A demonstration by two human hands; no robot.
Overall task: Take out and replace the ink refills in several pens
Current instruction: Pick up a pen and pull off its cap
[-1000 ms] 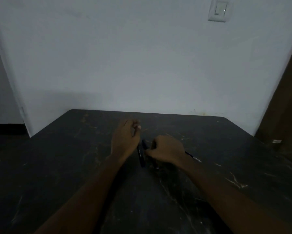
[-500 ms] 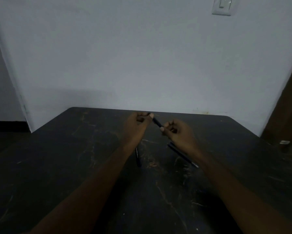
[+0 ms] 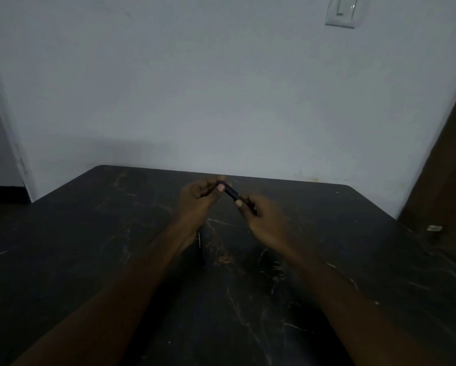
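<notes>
A second pen (image 3: 200,247) lies on the dark, scratched desk (image 3: 89,260), partly hidden under the left wrist. Beyond it, raised above the desk, the left hand (image 3: 198,199) and right hand (image 3: 264,215) each pinch one end of a dark pen (image 3: 231,192) that slopes down to the right. A light switch (image 3: 341,10) sits high on the wall (image 3: 195,88).

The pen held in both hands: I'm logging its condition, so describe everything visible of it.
The pen is slim, dark, seemingly plastic; dim light hides finer detail. It slants down to the right above the table, its upper end pinched by the left hand, its lower end gripped by the right hand.
</notes>
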